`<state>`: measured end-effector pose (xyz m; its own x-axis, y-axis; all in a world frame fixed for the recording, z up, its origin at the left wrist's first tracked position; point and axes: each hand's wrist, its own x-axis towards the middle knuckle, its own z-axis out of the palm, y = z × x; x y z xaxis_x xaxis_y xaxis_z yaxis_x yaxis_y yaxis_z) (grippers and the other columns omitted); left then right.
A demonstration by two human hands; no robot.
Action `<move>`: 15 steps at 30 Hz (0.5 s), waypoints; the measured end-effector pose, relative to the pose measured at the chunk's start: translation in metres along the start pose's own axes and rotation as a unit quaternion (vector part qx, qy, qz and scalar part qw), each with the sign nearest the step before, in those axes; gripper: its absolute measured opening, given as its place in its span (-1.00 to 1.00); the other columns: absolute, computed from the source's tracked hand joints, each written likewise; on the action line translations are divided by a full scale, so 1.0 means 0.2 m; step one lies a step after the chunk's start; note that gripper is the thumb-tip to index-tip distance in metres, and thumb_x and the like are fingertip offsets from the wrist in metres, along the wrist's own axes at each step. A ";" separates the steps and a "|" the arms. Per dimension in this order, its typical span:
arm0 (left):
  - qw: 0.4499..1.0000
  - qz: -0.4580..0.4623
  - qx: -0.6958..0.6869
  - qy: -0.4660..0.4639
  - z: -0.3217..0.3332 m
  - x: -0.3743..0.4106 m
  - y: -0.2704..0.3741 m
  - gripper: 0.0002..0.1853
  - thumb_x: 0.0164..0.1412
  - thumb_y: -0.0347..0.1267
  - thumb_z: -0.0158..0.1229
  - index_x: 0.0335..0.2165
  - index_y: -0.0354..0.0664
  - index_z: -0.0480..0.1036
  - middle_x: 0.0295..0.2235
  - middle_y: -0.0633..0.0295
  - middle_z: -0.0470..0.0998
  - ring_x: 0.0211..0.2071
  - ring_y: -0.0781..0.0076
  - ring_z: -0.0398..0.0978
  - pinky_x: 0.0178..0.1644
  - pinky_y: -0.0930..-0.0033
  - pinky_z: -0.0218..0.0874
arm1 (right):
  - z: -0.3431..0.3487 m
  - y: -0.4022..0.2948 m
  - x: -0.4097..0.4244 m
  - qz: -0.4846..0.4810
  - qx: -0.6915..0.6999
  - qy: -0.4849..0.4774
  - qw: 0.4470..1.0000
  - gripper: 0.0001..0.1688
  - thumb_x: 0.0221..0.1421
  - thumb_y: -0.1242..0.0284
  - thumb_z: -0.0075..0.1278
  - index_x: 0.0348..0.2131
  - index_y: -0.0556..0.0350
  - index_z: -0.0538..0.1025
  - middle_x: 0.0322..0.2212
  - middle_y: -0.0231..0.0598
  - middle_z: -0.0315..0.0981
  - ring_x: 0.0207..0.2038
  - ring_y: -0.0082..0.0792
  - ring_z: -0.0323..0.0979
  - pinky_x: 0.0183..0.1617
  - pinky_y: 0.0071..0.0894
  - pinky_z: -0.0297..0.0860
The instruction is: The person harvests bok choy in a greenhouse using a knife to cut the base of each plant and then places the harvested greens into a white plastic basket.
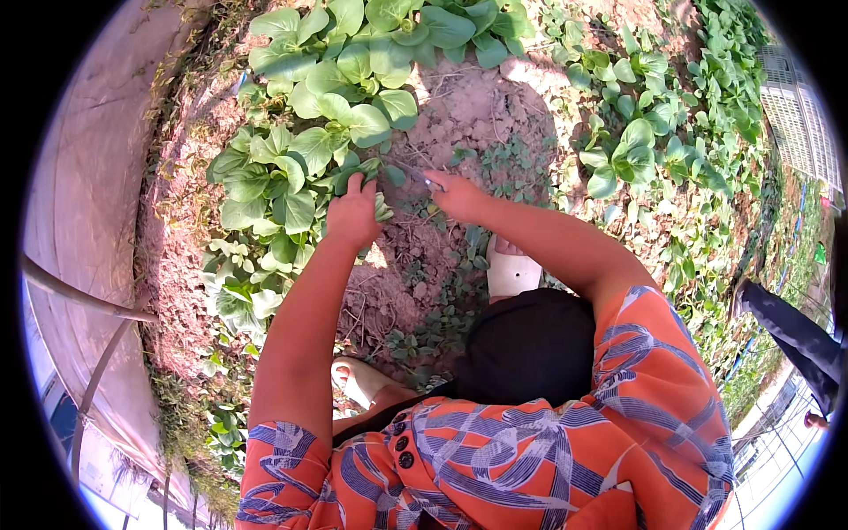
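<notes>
My left hand point(355, 213) grips a leafy green plant point(380, 208) at the edge of a row of broad-leaved greens point(315, 142). Pale stalks show beside its palm, while the fingers partly hide the leaves. In my right hand point(458, 196) is a small knife point(409, 171) with a thin blade. The blade points left, towards the leaves by my left fingertips; I cannot tell whether it touches them. Bare brown soil point(487, 109) lies beyond my right hand.
Low weeds point(424, 344) grow between my sandalled feet point(513, 271). More greens point(633, 159) stand to the right, near a pale plastic crate point(798, 112). Plastic sheeting point(93, 165) and a bent pole point(86, 291) border the left. A person's dark-trousered leg point(788, 331) is at far right.
</notes>
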<state>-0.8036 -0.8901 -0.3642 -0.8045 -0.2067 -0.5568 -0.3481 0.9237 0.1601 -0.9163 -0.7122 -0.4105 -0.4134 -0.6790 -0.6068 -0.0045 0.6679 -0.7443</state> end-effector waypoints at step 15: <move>0.969 0.144 -0.174 0.100 -0.16 -0.30 0.20 -0.23 -0.37 -0.43 0.25 -0.04 -0.19 0.19 -0.02 0.02 0.12 -0.18 -0.04 0.31 -0.13 0.18 0.21 | -0.17 -0.30 -0.10 -0.003 0.247 0.032 0.969 -0.33 -0.07 0.42 -0.02 0.06 0.08 0.15 -0.47 -0.30 0.35 -0.58 -0.54 0.32 -0.58 -0.56 0.25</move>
<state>-0.7852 -0.8505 -0.2982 -0.9574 -0.0463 -0.2851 -0.2084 0.7942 0.5708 -0.9392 -0.7283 -0.3433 -0.4697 -0.6516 -0.5957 0.4226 0.4265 -0.7997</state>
